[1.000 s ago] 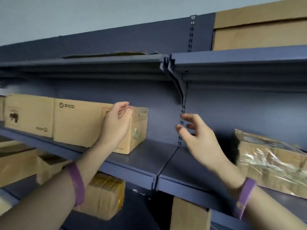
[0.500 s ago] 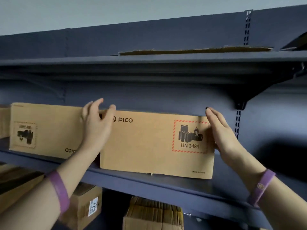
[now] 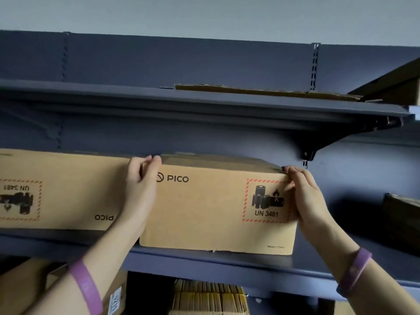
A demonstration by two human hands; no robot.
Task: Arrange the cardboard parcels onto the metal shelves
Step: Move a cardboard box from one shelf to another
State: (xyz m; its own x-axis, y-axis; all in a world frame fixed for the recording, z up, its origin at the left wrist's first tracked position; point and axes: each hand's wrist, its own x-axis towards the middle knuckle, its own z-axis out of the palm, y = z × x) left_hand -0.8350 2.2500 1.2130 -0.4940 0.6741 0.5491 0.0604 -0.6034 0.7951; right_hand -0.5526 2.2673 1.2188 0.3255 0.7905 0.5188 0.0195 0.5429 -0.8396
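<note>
PICO parcel (image 3: 204,208) on metal shelf (image 3: 204,267), both hands gripping

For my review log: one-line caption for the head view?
Both hands, left hand and right hand, hold the upright PICO box on the metal shelf.

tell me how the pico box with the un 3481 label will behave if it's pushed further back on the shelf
The PICO box looks like stiff cardboard with crisp edges, so it should slide without buckling. Its broad flat base on the metal shelf makes tipping unlikely. The battery label suggests handling gently.
</note>
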